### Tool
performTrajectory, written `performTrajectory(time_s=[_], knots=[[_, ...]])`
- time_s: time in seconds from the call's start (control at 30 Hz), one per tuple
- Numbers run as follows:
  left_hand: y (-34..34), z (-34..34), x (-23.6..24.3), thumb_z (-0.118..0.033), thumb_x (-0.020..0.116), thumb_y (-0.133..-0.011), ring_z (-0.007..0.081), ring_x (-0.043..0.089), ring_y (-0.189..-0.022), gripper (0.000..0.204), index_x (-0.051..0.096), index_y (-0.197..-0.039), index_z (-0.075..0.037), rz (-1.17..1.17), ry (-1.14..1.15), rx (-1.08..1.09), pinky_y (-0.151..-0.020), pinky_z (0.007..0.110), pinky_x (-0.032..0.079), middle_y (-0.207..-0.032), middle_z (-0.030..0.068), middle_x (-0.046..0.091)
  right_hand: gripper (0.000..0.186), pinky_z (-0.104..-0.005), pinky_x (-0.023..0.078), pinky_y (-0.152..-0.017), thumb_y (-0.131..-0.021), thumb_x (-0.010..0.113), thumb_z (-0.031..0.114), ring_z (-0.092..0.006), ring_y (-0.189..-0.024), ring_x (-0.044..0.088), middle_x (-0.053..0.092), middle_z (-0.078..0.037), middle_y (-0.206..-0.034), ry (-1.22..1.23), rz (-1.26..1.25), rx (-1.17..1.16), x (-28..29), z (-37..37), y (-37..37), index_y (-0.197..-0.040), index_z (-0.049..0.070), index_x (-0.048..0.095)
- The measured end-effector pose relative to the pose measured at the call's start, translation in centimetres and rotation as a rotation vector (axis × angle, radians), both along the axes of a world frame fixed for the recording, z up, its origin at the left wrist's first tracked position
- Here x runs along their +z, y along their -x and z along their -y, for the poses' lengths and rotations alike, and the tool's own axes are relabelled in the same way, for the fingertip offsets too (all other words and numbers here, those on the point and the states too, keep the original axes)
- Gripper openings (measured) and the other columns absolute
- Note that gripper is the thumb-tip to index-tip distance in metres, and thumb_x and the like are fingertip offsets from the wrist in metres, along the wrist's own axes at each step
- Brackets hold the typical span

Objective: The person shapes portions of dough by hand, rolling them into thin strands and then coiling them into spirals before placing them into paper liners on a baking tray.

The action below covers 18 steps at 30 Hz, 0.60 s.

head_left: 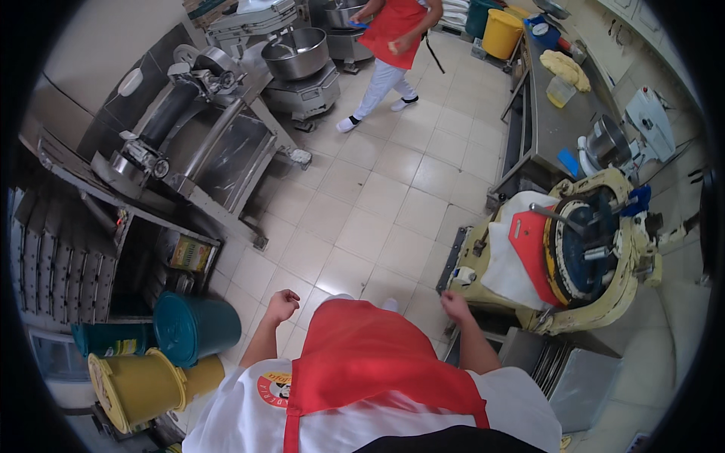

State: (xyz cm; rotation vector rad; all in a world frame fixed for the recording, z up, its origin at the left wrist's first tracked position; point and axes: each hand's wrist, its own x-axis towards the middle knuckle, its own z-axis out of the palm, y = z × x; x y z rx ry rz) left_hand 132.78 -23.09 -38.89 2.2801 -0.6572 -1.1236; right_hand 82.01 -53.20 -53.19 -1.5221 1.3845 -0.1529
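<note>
Seemingly between steps, I hold the left hand [283, 305] and right hand [458, 307] half-spread, apparently empty, flanking the red apron [370, 343]; any grasp calls for reaching outward.

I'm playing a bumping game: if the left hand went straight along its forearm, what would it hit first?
The left hand seems to have a free way over the nearby floor tiles; depth is unclear.

Your left forearm [260, 341] and right forearm [477, 344] extend forward, roughly level with each other; your left hand [282, 306] and right hand [455, 306] are held well apart, each loosely curled.
</note>
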Motion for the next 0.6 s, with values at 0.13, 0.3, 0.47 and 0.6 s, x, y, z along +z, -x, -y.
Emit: performTrajectory(time_s=[0.13, 0.3, 0.47, 0.6], knots=[[-1.6, 3.9, -3.3, -0.005, 0.068, -0.077, 0.0165, 0.068, -0.071, 0.025, 0.071, -0.101, 0.001, -0.066, 0.046, 0.043, -0.062, 0.031, 0.053, -0.078, 0.0099, 0.072, 0.037, -0.0297, 0.051, -0.081, -0.093, 0.065, 0.02, -0.0161, -0.091, 0.065, 0.071, -0.008, -0.1, 0.116, 0.155, -0.043, 8.6, 11.2, -7.5, -0.125, 0.0, 0.065], [-6.0, 5.2, -11.2, -0.01, 0.062, -0.086, 0.0187, 0.069, -0.067, 0.016, 0.071, -0.095, 0.0, -0.201, -0.069, 0.095, -0.06, 0.034, 0.057, -0.076, 0.0113, 0.072, 0.038, -0.0291, 0.051, -0.079, -0.093, 0.064, 0.019, -0.0143, -0.088, 0.065, 0.07, -0.006, -0.099, -0.036, 0.18, -0.18, 8.2, 14.2, -10.9, -0.125, -0.001, 0.065], [-16.3, 10.0, -16.5, -0.014, 0.068, -0.078, 0.0168, 0.066, -0.065, 0.015, 0.075, -0.081, -0.001, -0.29, -0.113, -0.216, -0.061, 0.036, 0.054, -0.073, 0.0088, 0.072, 0.037, -0.0364, 0.053, -0.088, -0.088, 0.063, 0.028, -0.026, -0.097, 0.068, 0.072, -0.015, -0.106, -0.151, -0.333, 0.168, 2.7, 9.8, -10.6, -0.115, 0.004, 0.072], [-25.0, 20.4, -17.4, -0.013, 0.068, -0.077, 0.0152, 0.065, -0.066, 0.014, 0.075, -0.082, -0.002, -0.292, -0.142, -0.314, -0.062, 0.035, 0.052, -0.071, 0.0069, 0.071, 0.039, -0.042, 0.053, -0.095, -0.086, 0.063, 0.031, -0.0364, -0.106, 0.068, 0.072, -0.018, -0.115, -0.189, -0.505, 0.613, 2.6, 7.5, -11.0, -0.115, 0.006, 0.073]])
